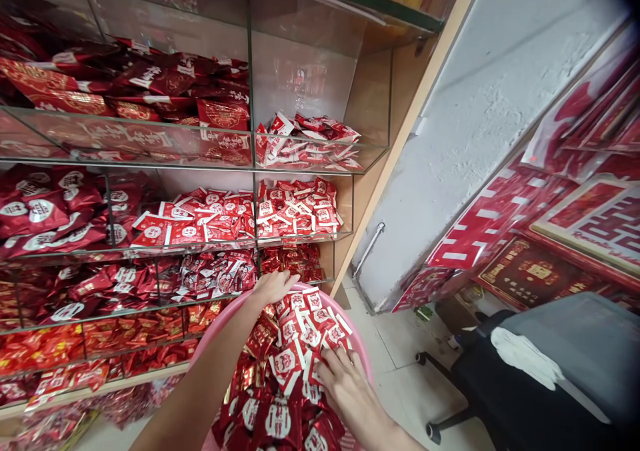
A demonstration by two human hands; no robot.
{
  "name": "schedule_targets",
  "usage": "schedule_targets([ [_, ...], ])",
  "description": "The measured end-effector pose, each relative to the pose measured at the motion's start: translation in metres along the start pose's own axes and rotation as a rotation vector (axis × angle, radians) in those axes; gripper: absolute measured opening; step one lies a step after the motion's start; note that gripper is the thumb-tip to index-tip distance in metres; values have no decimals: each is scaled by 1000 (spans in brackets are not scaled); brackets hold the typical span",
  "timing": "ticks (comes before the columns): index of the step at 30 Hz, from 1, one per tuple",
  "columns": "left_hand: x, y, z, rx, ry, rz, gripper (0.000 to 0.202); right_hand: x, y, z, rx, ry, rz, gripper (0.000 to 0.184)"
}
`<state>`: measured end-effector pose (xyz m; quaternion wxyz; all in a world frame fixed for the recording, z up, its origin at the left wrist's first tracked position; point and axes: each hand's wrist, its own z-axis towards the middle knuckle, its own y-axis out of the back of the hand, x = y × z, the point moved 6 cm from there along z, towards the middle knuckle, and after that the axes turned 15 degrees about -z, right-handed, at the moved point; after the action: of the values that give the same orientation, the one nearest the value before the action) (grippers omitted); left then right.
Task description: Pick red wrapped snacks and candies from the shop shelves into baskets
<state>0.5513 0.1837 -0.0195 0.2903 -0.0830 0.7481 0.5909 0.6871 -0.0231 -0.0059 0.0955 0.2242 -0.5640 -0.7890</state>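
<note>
A pink basin (361, 344) full of wrapped packets is below me. Small red-and-white packets (287, 364) lie heaped towards its far side, and larger dark red packets (277, 421) with round white prints fill the near side. My left hand (274, 287) is closed over the basin's far rim, its fingertips partly hidden. Inside the basin, my right hand (347, 381) rests on the red-and-white packets at the right, fingers bent and slightly apart. I see no packet lifted in it.
Glass shelves (200, 166) divided into compartments hold red packets ahead and to the left. A wooden side panel (400, 144) ends them beside a grey wall (440, 158). At right stands a wheeled chair (480, 378) with a white glove (527, 358) on it, below red decorations (493, 204).
</note>
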Motion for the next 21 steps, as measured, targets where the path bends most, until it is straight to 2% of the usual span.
schedule_targets([
  [16, -1, 1, -1, 3, -9, 18, 73, 12, -6, 1, -25, -2, -55, 10],
  [21, -2, 1, -1, -1, -17, 17, 74, 15, -10, 2, -76, 13, -66, 12],
])
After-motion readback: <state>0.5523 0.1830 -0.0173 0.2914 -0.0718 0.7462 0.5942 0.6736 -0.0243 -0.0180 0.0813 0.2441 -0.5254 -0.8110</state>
